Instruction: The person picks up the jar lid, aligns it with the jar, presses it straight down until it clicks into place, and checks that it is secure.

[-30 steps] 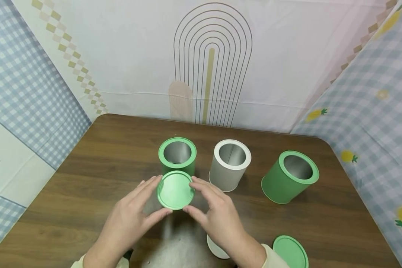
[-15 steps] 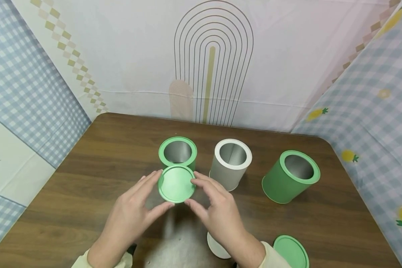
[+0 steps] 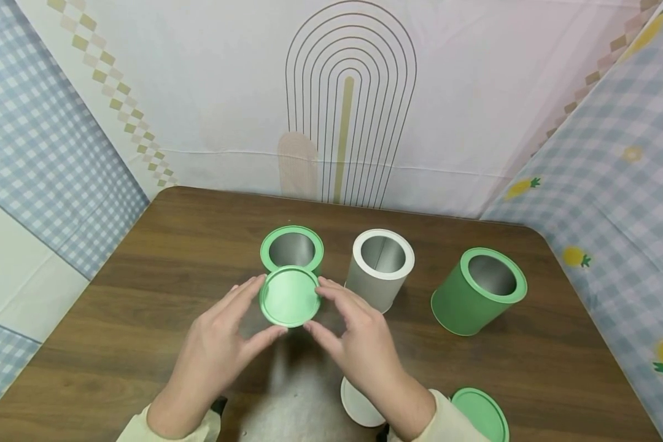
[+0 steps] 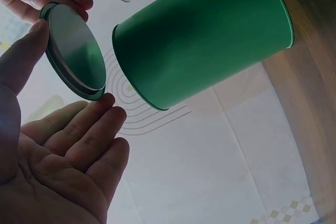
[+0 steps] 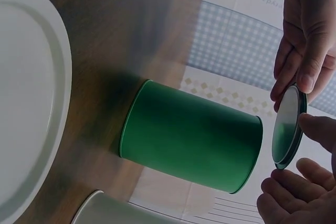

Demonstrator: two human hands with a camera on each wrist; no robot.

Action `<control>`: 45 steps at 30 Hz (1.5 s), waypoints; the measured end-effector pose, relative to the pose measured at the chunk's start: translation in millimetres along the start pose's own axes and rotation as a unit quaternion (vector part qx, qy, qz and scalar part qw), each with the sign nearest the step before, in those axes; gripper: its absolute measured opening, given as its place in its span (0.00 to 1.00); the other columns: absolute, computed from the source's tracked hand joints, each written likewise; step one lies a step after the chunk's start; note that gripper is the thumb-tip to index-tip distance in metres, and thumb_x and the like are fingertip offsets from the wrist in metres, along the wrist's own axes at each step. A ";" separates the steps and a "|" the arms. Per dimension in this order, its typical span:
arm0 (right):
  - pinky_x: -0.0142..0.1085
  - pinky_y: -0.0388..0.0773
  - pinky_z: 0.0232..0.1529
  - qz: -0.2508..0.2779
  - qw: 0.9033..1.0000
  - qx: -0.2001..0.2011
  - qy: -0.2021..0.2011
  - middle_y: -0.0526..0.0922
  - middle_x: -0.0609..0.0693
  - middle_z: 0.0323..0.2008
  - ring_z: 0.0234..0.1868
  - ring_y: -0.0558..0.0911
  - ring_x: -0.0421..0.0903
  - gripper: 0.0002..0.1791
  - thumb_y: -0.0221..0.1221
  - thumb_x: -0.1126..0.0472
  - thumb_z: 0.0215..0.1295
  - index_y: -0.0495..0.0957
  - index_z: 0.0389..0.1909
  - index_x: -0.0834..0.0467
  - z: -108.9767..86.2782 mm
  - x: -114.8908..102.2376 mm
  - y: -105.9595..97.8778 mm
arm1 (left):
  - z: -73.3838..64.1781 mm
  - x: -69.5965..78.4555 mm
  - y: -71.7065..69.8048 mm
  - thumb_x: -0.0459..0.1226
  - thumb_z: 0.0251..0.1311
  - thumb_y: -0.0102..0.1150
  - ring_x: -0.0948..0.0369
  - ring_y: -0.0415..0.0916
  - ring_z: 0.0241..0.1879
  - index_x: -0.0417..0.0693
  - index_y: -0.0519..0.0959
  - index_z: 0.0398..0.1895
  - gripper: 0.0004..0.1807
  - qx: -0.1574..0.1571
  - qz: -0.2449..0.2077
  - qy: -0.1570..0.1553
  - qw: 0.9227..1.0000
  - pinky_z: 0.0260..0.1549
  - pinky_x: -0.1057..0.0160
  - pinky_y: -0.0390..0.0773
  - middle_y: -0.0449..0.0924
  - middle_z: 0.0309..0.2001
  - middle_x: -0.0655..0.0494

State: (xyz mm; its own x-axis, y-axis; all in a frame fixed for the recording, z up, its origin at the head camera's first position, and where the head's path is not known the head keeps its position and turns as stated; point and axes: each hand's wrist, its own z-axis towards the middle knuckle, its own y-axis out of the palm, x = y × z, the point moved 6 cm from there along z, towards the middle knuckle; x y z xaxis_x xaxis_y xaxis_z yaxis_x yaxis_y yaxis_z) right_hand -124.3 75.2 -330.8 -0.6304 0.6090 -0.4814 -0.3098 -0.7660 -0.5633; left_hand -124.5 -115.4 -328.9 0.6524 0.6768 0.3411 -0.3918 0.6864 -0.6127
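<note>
Between both hands a round green lid (image 3: 290,296) is held by its rim, its metallic underside showing in the left wrist view. My left hand (image 3: 215,344) pinches the left side with thumb and fingertips; my right hand (image 3: 361,341) pinches the right side likewise. In the head view the lid overlaps the near rim of an uncovered green can (image 3: 293,236). Both wrist views show the lid apart from that can (image 5: 191,136), off its top end. To its right stand an uncovered white can (image 3: 376,288) and another uncovered green can (image 3: 464,301).
A white lid (image 3: 359,405) lies on the brown table (image 3: 199,233), partly behind the right forearm. Beside the right sleeve is a second green lid (image 3: 480,411). Behind the table hangs a patterned cloth (image 3: 226,92), with checked cloth on either side.
Both hands have moved the green lid a little farther from me, toward the left green can, so it now overlaps more of the can's near rim in the head view. The other things stay put.
</note>
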 end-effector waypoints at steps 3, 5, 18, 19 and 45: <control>0.44 0.82 0.54 0.003 1.000 -0.006 0.000 0.85 0.54 0.55 0.57 0.83 0.49 0.26 0.79 0.62 0.45 0.82 0.47 0.61 0.8 0.4 0.7 | 0.8 -1.0 0.1 0.64 0.65 0.49 0.48 0.84 0.51 0.36 0.77 0.61 0.42 0.000 0.001 -0.003 1.000 0.55 0.53 0.78 0.83 0.55 0.46; 0.44 0.82 0.54 0.007 1.000 -0.007 -0.005 0.84 0.55 0.55 0.57 0.83 0.50 0.26 0.78 0.62 0.46 0.82 0.48 0.61 1.5 0.5 1.0 | 1.8 -1.8 0.5 0.64 0.65 0.51 0.47 0.84 0.50 0.36 0.77 0.61 0.41 -0.003 0.000 -0.004 1.000 0.54 0.52 0.79 0.83 0.54 0.45; 0.45 0.81 0.54 -0.010 1.000 -0.018 -0.009 0.84 0.54 0.56 0.58 0.83 0.50 0.26 0.78 0.58 0.47 0.82 0.47 0.61 11.1 2.9 2.4 | 8.1 -7.4 4.9 0.42 0.37 0.83 0.45 0.84 0.50 0.35 0.77 0.60 0.43 -0.023 0.009 -0.019 1.000 0.52 0.49 0.80 0.84 0.52 0.42; 0.45 0.81 0.55 -0.012 1.000 -0.021 -0.007 0.84 0.54 0.56 0.58 0.82 0.50 0.26 0.78 0.57 0.47 0.82 0.47 0.61 12.1 3.0 2.6 | 8.4 -8.0 5.0 0.42 0.37 0.83 0.45 0.84 0.50 0.35 0.77 0.61 0.43 -0.023 0.009 -0.020 0.999 0.53 0.49 0.80 0.84 0.52 0.42; 0.42 0.80 0.55 -0.050 0.997 -0.063 0.010 0.84 0.53 0.56 0.58 0.82 0.47 0.25 0.78 0.55 0.50 0.83 0.47 0.58 29.9 7.3 10.4 | 18.8 -20.7 6.3 0.43 0.41 0.82 0.46 0.83 0.51 0.34 0.77 0.61 0.42 -0.034 0.005 -0.046 0.998 0.44 0.49 0.84 0.83 0.54 0.40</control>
State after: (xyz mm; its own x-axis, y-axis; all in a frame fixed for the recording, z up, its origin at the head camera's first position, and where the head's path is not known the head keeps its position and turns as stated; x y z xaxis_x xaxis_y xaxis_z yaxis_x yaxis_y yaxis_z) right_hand -153.4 65.5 -320.1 -0.5862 0.6860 -0.4311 -0.2773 -0.6698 -0.6888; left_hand -152.7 -120.1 -326.4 0.5846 0.7072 0.3977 -0.3512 0.6624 -0.6618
